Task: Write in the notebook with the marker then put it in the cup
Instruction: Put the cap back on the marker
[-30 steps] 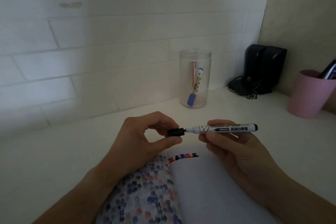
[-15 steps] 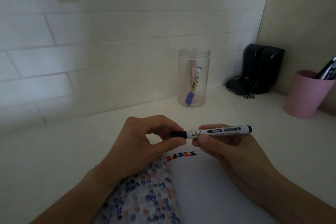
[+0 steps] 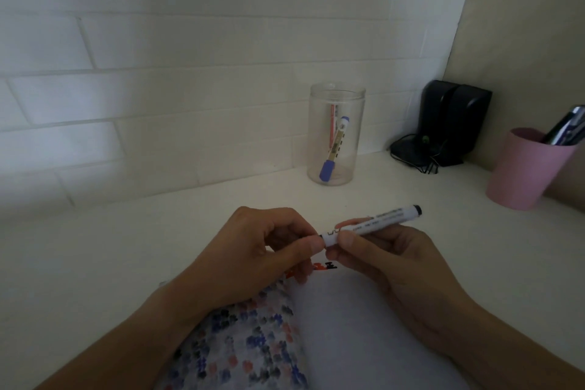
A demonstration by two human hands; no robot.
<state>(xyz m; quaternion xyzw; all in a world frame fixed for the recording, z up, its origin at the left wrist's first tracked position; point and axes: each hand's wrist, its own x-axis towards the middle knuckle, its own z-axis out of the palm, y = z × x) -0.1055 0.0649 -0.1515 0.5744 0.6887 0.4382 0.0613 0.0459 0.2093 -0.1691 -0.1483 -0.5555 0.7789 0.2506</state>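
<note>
My right hand (image 3: 389,266) holds a white marker (image 3: 376,222) by its barrel, tilted with the black end up to the right. My left hand (image 3: 253,250) pinches the marker's cap end; the black cap is hidden between thumb and fingers. Both hands hover over the open notebook (image 3: 357,332), whose left page is filled with coloured marks and whose right page bears a short row of red and black marks at the top. A clear plastic cup (image 3: 336,133) stands by the wall behind, with a blue-capped marker and a red one inside.
A pink cup (image 3: 525,172) with pens stands at the right edge of the white desk (image 3: 110,247). Black speakers (image 3: 452,123) with a coiled cable sit in the back corner. A white brick wall runs along the back.
The cap has gone from apart from the tip to pushed against the barrel. Both hands have come together, and the marker's far end has tilted upward.
</note>
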